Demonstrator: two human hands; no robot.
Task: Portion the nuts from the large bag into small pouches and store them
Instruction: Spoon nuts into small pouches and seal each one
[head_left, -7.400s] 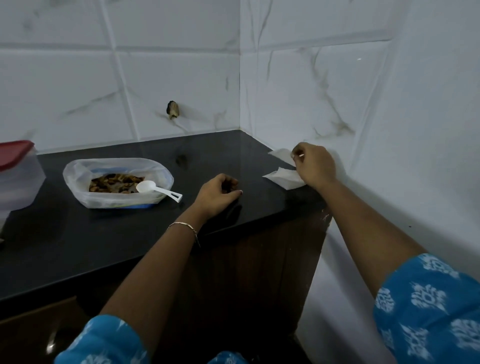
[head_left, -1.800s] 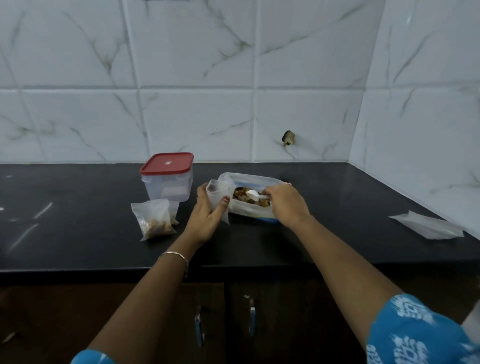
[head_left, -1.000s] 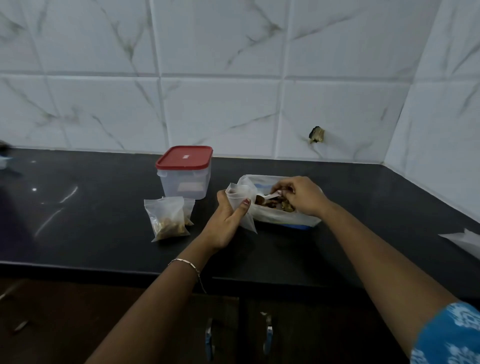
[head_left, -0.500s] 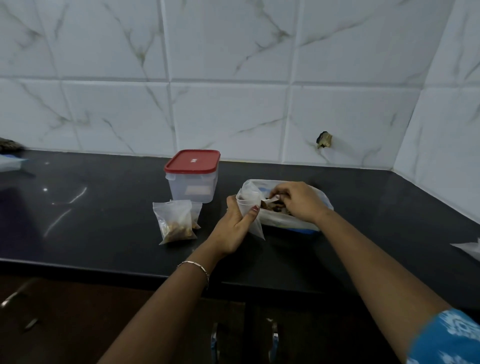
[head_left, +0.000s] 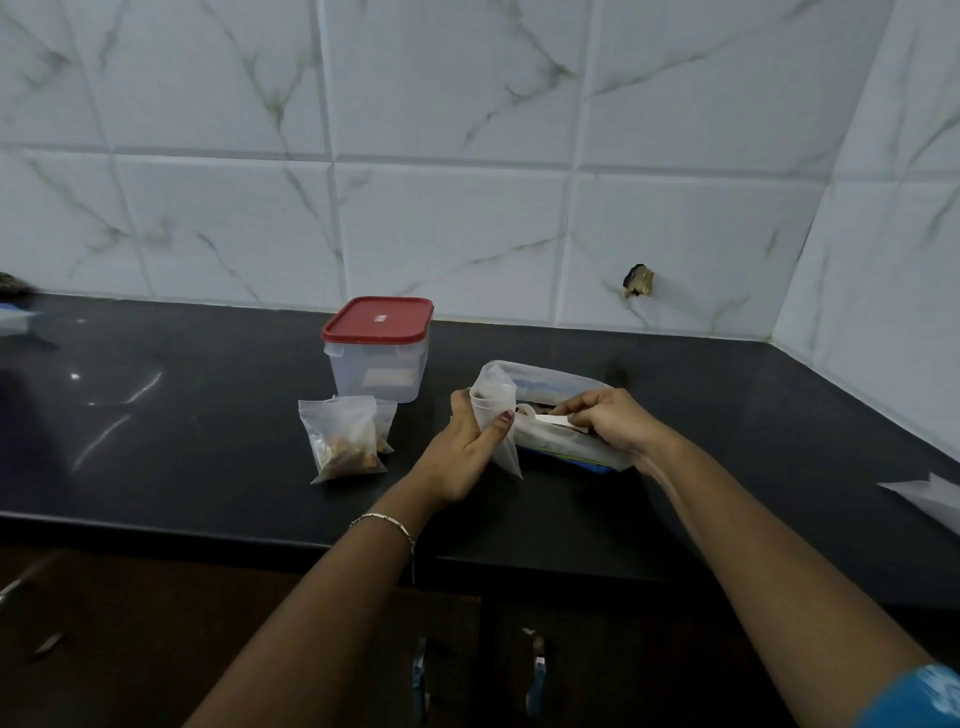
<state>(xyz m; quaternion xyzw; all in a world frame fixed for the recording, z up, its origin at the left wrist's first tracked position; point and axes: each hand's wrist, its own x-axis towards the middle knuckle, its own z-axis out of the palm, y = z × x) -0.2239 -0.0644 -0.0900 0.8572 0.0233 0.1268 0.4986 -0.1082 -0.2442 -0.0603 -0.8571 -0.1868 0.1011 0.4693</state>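
The large clear bag of nuts (head_left: 558, 447) lies on the black counter (head_left: 208, 441), its mouth rolled open. My left hand (head_left: 462, 447) grips a small empty clear pouch (head_left: 496, 410) upright just left of the bag, its mouth held open. My right hand (head_left: 610, 421) pinches the handle of a white plastic spoon (head_left: 543, 415), whose bowl sits at the pouch's mouth. Two filled small pouches (head_left: 345, 441) with nuts rest on the counter further left.
A clear plastic container with a red lid (head_left: 379, 348) stands behind the filled pouches. Spare empty pouches (head_left: 930, 499) lie at the counter's right edge. Tiled walls close the back and right. Cabinet doors with handles (head_left: 535, 670) are below the counter edge.
My right hand has lifted the spoon out of the large bag and brought its bowl left to the mouth of the small pouch. My left hand keeps holding the pouch.
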